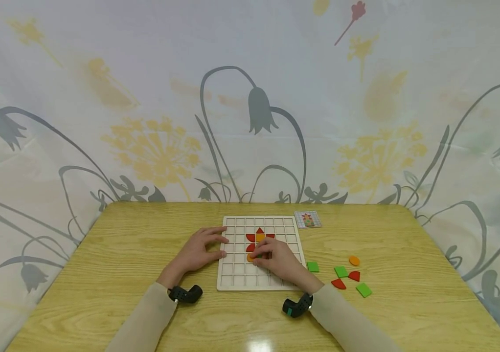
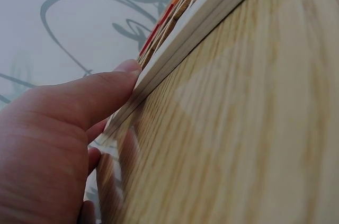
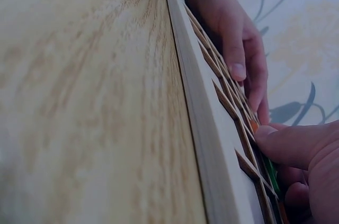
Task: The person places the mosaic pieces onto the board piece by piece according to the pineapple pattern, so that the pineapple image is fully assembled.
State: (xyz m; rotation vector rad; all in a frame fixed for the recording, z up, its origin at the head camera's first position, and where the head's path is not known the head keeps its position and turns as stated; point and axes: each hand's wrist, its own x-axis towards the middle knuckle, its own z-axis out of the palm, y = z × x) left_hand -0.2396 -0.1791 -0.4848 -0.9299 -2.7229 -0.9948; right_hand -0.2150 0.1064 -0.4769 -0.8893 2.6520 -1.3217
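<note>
A white grid board (image 1: 232, 282) lies on the table with flat coloured pieces in some of its cells. Around an orange square (image 1: 260, 237) sit a red triangle (image 1: 260, 230) and red curved pieces (image 1: 250, 238). My right hand (image 1: 278, 259) is over the board, thumb and fingers pinching a rounded orange piece (image 1: 250, 258) at a cell near the middle. A bit of green shows beneath those fingers; the hand hides the cells there. My left hand (image 1: 199, 250) rests at the board's left edge, its fingers loosely extended and its thumb (image 2: 119, 78) touching the rim.
To the board's right lie several loose pieces: green squares (image 1: 341, 272), red quarter-circles (image 1: 354, 276) and a rounded orange piece (image 1: 354, 260). A small pattern card (image 1: 307, 219) lies by the board's far right corner. A patterned cloth (image 1: 250, 161) hangs behind the wooden table (image 1: 215, 318).
</note>
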